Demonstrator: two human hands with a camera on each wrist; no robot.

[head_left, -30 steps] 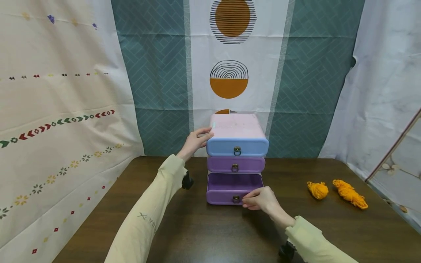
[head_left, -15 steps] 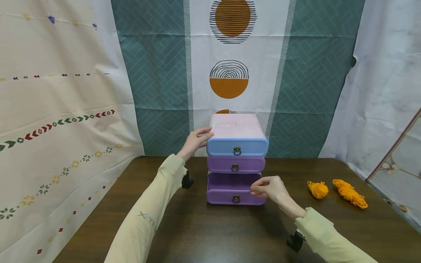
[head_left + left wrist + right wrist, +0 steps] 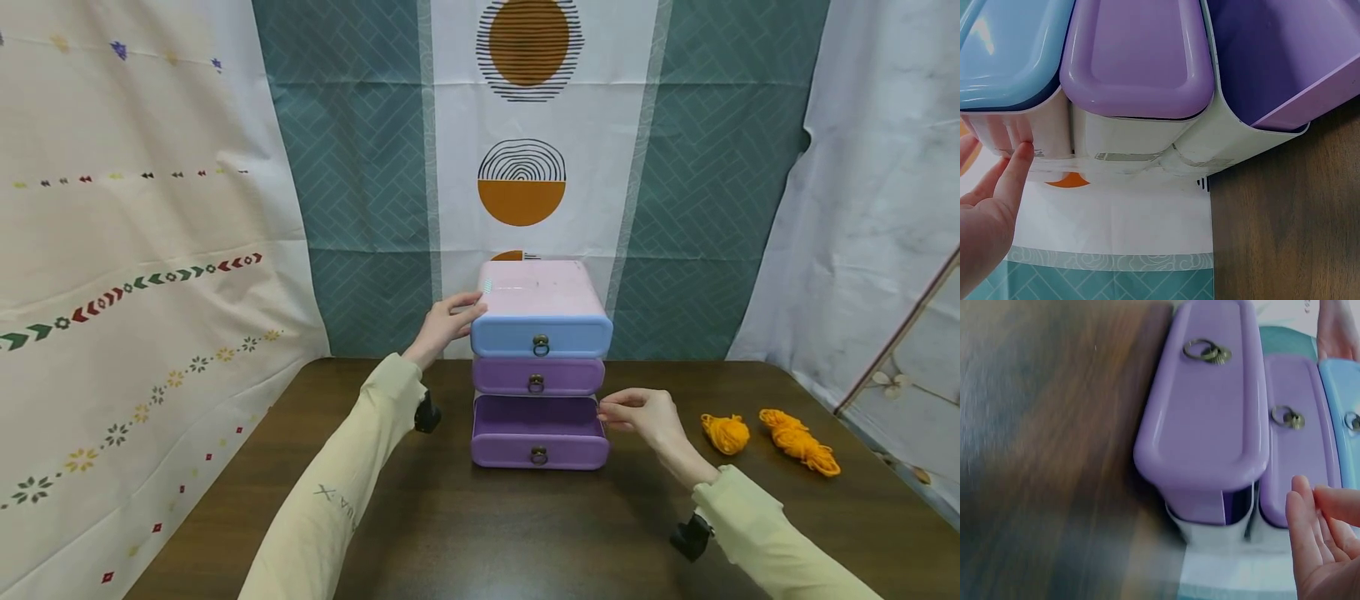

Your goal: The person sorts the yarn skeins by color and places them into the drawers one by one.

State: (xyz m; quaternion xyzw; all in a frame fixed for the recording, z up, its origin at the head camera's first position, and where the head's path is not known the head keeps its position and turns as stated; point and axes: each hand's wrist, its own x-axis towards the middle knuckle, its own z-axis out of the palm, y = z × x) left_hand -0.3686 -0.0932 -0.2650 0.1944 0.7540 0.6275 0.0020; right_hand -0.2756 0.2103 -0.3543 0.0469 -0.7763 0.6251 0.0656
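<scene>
Left hand [image 3: 442, 325] nearly straight-fingered, touching cabinet [image 3: 542, 290]; right hand [image 3: 649, 417] loosely bent (empty), near pulled-out drawer [image 3: 502, 452]: sideways swing could jar it.

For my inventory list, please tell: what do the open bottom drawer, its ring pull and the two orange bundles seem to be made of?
Bottom drawer: probably glossy plastic; smooth, rounded edges with highlights.
Ring pull: likely metal, aged-brass look; dark golden-brown tone.
Orange bundles: apparently matte yarn, strands visible; fibre unclear.
</scene>
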